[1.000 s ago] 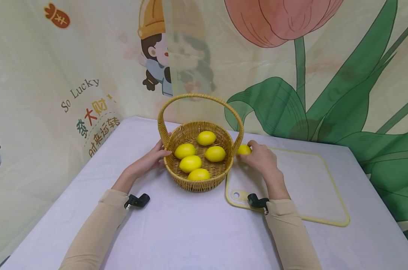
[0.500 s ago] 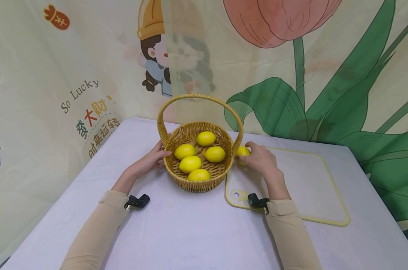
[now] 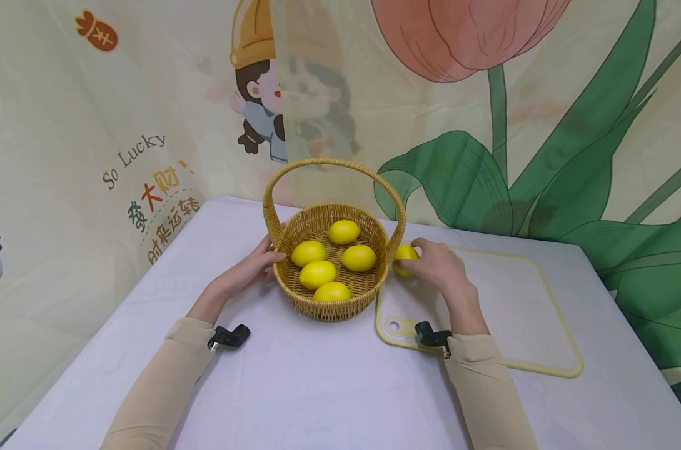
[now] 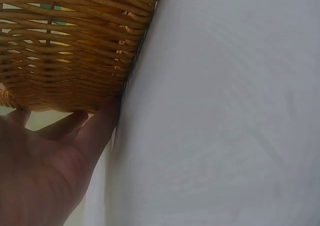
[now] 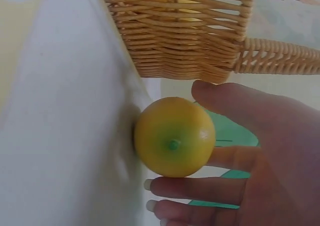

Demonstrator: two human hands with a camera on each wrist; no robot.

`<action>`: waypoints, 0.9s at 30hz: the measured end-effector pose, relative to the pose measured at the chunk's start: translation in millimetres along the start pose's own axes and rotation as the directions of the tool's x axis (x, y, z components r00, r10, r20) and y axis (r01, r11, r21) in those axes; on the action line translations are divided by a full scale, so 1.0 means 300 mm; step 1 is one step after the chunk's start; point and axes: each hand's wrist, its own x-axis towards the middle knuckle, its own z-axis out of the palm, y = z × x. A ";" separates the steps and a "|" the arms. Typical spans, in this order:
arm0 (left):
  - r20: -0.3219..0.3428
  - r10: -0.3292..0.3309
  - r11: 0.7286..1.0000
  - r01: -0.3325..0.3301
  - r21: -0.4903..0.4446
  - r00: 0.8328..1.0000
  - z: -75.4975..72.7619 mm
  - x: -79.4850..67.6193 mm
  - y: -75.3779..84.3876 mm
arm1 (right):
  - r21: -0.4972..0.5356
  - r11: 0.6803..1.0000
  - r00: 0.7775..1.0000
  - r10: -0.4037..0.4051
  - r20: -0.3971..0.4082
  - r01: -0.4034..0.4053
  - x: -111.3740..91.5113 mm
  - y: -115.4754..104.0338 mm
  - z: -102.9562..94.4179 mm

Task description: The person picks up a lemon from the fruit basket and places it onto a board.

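A wicker basket (image 3: 333, 309) with a tall arched handle holds several yellow lemons (image 3: 317, 275). At its left side rests my left hand (image 3: 252, 267), thumb along the rim; in the left wrist view its extended fingers (image 4: 97, 128) touch the woven wall near the base. To the basket's right, my right hand (image 3: 438, 265) is spread around another lemon (image 5: 174, 137) low over the white cutting board (image 3: 503, 306). Its fingers (image 5: 200, 188) are nearly straight beside the lemon in the right wrist view, and the thumb lies between fruit and basket.
The cutting board has a yellow-green border and a corner hole, and its left edge lies right beside the basket. A white cloth (image 3: 295, 381) covers the table. Behind stands a printed curtain (image 3: 453, 125). A small black camera sits on each wrist.
The lemon by my right hand has shifted slightly toward me and shows more between thumb and fingers. My left hand and the basket stay in place.
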 end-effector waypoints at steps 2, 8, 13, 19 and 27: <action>-0.001 -0.001 1.000 0.001 -0.005 1.000 0.001 0.000 0.000 | 0.007 1.000 1.000 0.002 0.010 -0.002 -0.003 0.002 -0.006; 0.007 0.007 1.000 -0.007 -0.011 1.000 0.004 -0.004 0.001 | 0.016 1.000 0.999 0.002 0.038 -0.003 -0.010 0.015 -0.029; -0.002 -0.003 1.000 0.003 -0.001 1.000 0.005 -0.005 0.003 | 0.018 1.000 0.999 0.003 0.054 -0.004 -0.022 0.017 -0.054; -0.005 -0.007 1.000 0.007 0.001 1.000 0.005 -0.004 -0.001 | 0.038 0.999 0.998 -0.035 0.060 0.033 -0.047 -0.003 -0.090; -0.003 0.001 1.000 -0.001 0.001 1.000 0.004 -0.003 -0.003 | 0.067 0.992 0.992 -0.112 0.064 0.108 -0.094 -0.040 -0.144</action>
